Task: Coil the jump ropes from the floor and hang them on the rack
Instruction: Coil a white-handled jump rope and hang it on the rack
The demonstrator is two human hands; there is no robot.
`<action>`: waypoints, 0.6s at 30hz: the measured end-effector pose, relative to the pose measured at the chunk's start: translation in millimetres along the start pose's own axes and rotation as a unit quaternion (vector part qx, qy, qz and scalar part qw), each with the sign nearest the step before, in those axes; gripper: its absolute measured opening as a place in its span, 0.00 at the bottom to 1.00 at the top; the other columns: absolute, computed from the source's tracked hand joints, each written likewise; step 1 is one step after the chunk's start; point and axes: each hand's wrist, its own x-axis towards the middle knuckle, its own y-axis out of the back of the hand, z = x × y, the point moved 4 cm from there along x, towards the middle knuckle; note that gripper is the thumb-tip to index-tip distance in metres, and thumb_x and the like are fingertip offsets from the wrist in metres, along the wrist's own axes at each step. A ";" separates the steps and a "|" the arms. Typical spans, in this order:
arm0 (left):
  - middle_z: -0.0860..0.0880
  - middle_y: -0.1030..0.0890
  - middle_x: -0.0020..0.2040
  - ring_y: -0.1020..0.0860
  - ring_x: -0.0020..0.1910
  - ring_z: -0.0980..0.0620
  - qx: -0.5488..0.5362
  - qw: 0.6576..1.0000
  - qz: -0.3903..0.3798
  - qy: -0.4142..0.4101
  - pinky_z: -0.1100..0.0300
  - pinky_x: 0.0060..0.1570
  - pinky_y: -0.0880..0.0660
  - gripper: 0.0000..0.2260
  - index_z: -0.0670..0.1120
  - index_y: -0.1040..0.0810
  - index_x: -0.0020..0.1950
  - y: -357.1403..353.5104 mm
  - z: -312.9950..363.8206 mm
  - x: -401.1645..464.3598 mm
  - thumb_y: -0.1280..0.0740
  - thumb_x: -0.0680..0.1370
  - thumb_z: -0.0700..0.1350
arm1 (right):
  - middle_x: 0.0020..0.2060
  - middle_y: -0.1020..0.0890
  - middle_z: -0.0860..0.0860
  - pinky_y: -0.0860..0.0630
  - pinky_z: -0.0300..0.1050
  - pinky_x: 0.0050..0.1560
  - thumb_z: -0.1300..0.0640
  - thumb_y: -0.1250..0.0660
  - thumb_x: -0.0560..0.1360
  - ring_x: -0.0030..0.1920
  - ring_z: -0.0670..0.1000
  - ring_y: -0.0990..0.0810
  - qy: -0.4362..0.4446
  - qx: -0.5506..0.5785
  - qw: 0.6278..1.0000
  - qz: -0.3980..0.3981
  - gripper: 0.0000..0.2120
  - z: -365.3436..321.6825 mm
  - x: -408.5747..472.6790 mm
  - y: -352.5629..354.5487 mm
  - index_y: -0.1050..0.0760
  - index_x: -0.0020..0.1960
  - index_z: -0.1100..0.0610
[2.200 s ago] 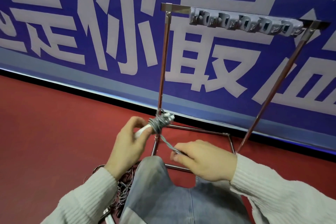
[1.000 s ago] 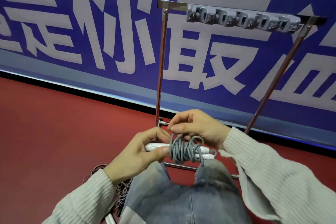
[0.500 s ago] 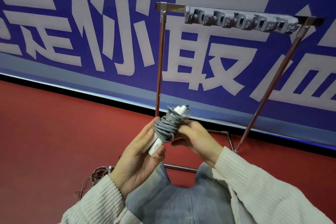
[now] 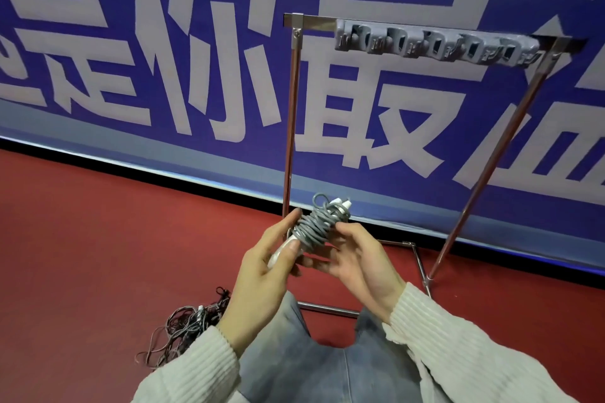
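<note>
Left hand [image 4: 262, 275]: pinching white handles of grey coiled jump rope [image 4: 312, 226]
Right hand [image 4: 357, 255]: fingers curled against coil
Chrome tube rack [image 4: 291, 114]: far, upright

From my feed all I get of the person is two bare hands, left [image 4: 258, 275] and right [image 4: 360, 262], poking out of chunky ribbed off-white knit sleeves [image 4: 458, 347] with loose cuffs, plus faded light-blue jeans [image 4: 314, 370] with a seam down the middle.
</note>
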 end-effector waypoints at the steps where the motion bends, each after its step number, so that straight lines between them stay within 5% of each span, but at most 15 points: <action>1: 0.53 0.19 0.67 0.18 0.54 0.53 0.048 0.998 -0.002 -0.030 0.59 0.51 0.22 0.20 0.57 0.27 0.75 1.6 -1.5 -1.2 0.36 0.84 0.42 | 0.61 0.19 0.65 0.20 0.61 0.59 0.52 0.37 0.81 0.58 0.64 0.18 0.011 -0.016 1.000 0.007 0.23 -1.1 -3.3 -0.4 0.26 0.69 0.66; 5: 0.58 0.27 0.74 0.26 0.72 0.49 0.111 0.989 0.011 -0.097 0.51 0.67 0.24 0.24 0.55 0.32 0.78 3.3 -1.1 -5.4 0.37 0.84 0.38 | 0.60 0.16 0.56 0.18 0.53 0.53 0.55 0.37 0.83 0.57 0.58 0.15 0.099 -0.102 0.988 0.055 0.15 -14.6 -9.9 0.6 0.26 0.69 0.50; 8: 0.59 0.27 0.74 0.23 0.69 0.47 0.121 0.989 0.006 -0.087 0.47 0.68 0.25 0.26 0.57 0.34 0.79 5.9 -2.4 -4.2 0.36 0.84 0.39 | 0.60 0.16 0.51 0.18 0.48 0.54 0.62 0.35 0.82 0.58 0.51 0.16 0.202 -0.218 0.953 0.051 0.18 -28.8 -14.3 -2.4 0.25 0.70 0.48; 13: 0.57 0.27 0.75 0.28 0.74 0.51 0.135 0.986 -0.056 -0.079 0.42 0.70 0.27 0.17 0.53 0.26 0.72 10.5 -5.8 0.5 0.37 0.85 0.40 | 0.58 0.22 0.45 0.24 0.34 0.55 0.56 0.30 0.80 0.56 0.43 0.19 0.253 -0.407 0.871 0.109 0.11 -41.2 -9.1 1.5 0.19 0.60 0.44; 18: 0.57 0.25 0.72 0.27 0.73 0.52 0.161 0.976 -0.130 -0.068 0.47 0.67 0.25 0.18 0.53 0.25 0.73 15.8 -5.4 2.8 0.38 0.85 0.39 | 0.50 0.21 0.45 0.26 0.37 0.52 0.58 0.26 0.76 0.47 0.44 0.19 0.219 -0.452 0.862 0.075 0.08 -44.9 -2.6 8.8 0.19 0.51 0.46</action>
